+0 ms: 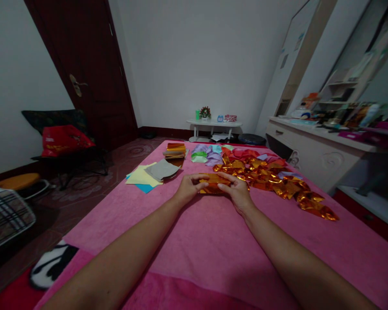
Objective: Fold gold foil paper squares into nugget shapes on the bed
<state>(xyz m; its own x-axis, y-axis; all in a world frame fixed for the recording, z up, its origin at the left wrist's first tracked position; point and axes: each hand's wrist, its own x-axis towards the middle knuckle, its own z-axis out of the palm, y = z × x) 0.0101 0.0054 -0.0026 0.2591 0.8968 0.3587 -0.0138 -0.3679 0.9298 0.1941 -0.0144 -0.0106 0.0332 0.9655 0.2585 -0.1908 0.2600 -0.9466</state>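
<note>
A shiny orange-gold foil sheet (214, 184), partly folded, lies between my two hands over the pink cloth. My left hand (192, 187) pinches its left end between thumb and fingers. On the other side, my right hand (235, 189) grips the right end, thumb in front and fingers behind. Just beyond and to the right spreads a pile of folded gold foil pieces (271, 178). Behind it are red folded pieces (244, 153), with purple, green and light blue ones (199, 157) to their left.
Yellow, grey and blue sheets (145, 175) lie left on the pink-covered surface (194, 241), near a gold foil stack (175, 148). A white table (213, 123) stands by the wall; a cluttered dresser (317, 142) is at right, a chair with a red bag (64, 140) at left.
</note>
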